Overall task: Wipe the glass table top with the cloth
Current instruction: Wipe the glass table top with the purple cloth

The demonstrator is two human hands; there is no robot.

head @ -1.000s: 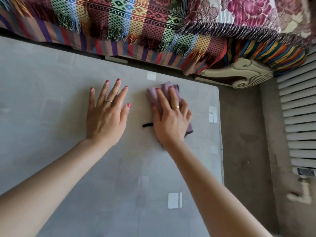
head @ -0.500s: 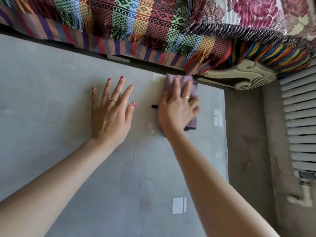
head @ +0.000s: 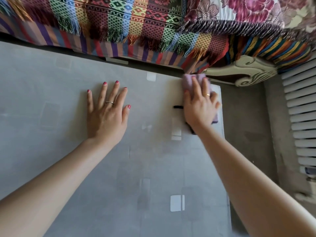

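Note:
A grey glass table top (head: 51,93) fills most of the view. A pale purple cloth (head: 187,82) lies at its far right corner, mostly covered by my right hand (head: 199,106), which presses it flat with straight fingers. The cloth's far edge reaches the table's far edge, and a dark loop (head: 177,107) sticks out to the left of the hand. My left hand (head: 106,115) rests flat on the glass with fingers spread, well left of the cloth and apart from it.
A sofa with a colourful fringed throw (head: 119,28) and a carved cream foot (head: 246,74) runs along the table's far side. Grey floor (head: 248,134) lies to the right, then a white slatted radiator (head: 301,117). The table's right edge (head: 224,134) is close to my right hand.
My right hand has slid the cloth away from me and to the right, up to the far right corner. My left hand has stayed flat in the same place.

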